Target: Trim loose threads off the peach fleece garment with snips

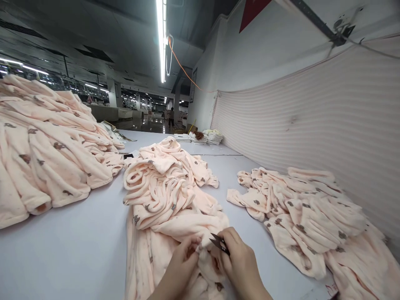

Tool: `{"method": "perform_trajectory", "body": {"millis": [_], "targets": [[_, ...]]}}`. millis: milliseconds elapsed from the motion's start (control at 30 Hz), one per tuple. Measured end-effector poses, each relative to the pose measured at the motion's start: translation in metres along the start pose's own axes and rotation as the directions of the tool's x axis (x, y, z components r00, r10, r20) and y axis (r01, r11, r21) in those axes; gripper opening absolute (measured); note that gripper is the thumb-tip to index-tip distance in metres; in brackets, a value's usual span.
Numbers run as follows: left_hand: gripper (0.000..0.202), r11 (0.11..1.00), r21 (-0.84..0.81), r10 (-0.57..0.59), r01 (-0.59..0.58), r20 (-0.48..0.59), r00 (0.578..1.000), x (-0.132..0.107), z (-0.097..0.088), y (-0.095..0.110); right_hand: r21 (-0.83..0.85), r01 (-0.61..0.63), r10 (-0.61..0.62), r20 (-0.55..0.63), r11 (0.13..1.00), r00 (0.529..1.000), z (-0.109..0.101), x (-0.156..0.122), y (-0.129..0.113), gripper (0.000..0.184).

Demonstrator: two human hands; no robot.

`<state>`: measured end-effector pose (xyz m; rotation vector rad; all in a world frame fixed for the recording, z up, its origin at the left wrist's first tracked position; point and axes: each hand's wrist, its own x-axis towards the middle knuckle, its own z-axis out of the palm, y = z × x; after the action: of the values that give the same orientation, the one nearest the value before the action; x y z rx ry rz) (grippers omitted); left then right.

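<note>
A pale pink plush garment (175, 196) with small brown printed figures lies bunched in front of me, its lower part running toward my body. My left hand (186, 256) pinches a fold of this cloth, thumb and fingertips together. Close beside it, my right hand (239, 258) is closed around a pair of dark thread snips (220, 243). The blades point up and left, slightly apart, just over the fabric near the left fingertips. Whether a thread sits between them is too small to tell.
A tall heap of the same pink cloth (56, 146) rises at left, and a lower pile (306, 212) lies at right on the pale table (78, 250). Folded white stacks (212, 136) stand at the far end. A striped sheet (306, 108) hangs along the right wall. A person (171, 117) is far off.
</note>
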<state>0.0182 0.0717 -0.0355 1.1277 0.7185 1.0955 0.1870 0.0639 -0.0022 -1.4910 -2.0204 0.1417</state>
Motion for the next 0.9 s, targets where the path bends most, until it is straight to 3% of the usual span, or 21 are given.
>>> {"method": "perform_trajectory", "body": {"millis": [100, 300, 367, 433, 533, 667, 800, 900], "targets": [[0.015, 0.965, -0.177, -0.167, 0.192, 0.146, 0.975, 0.003, -0.013, 0.008, -0.186, 0.045, -0.045, 0.002, 0.982, 0.999, 0.004, 0.017, 0.009, 0.025], [0.019, 0.873, -0.342, -0.279, 0.347, 0.234, 0.932, 0.004, -0.03, 0.014, -0.028, -0.094, 0.094, -0.006, 0.995, 0.996, 0.017, 0.018, 0.009, 0.006], [0.024, 0.863, -0.355, -0.284, 0.36, 0.25, 0.926, 0.006, -0.033, 0.013, 0.069, -0.113, 0.11, 0.044, 0.991, 0.993, 0.012, 0.008, 0.003, 0.002], [0.031, 0.861, -0.366, -0.265, 0.354, 0.27, 0.926, 0.007, -0.034, 0.012, 0.137, -0.088, 0.076, 0.09, 0.987, 0.993, 0.008, -0.001, -0.003, 0.015], [0.039, 0.862, -0.362, -0.252, 0.354, 0.3, 0.92, 0.01, -0.036, 0.014, 0.088, -0.039, 0.028, 0.117, 0.995, 0.993, 0.005, -0.005, -0.012, 0.019], [0.042, 0.87, -0.32, -0.268, 0.375, 0.33, 0.905, 0.016, -0.04, 0.017, 0.095, -0.068, 0.054, 0.139, 0.993, 0.989, 0.004, 0.001, -0.012, 0.019], [0.045, 0.88, -0.259, -0.298, 0.398, 0.352, 0.887, 0.025, -0.046, 0.023, 0.117, -0.122, 0.112, 0.094, 0.986, 0.989, 0.004, 0.001, -0.006, 0.02], [0.046, 0.881, -0.233, -0.319, 0.411, 0.347, 0.882, 0.033, -0.048, 0.027, 0.232, -0.176, 0.172, 0.037, 0.957, 0.984, 0.016, -0.015, -0.004, 0.02]]}}
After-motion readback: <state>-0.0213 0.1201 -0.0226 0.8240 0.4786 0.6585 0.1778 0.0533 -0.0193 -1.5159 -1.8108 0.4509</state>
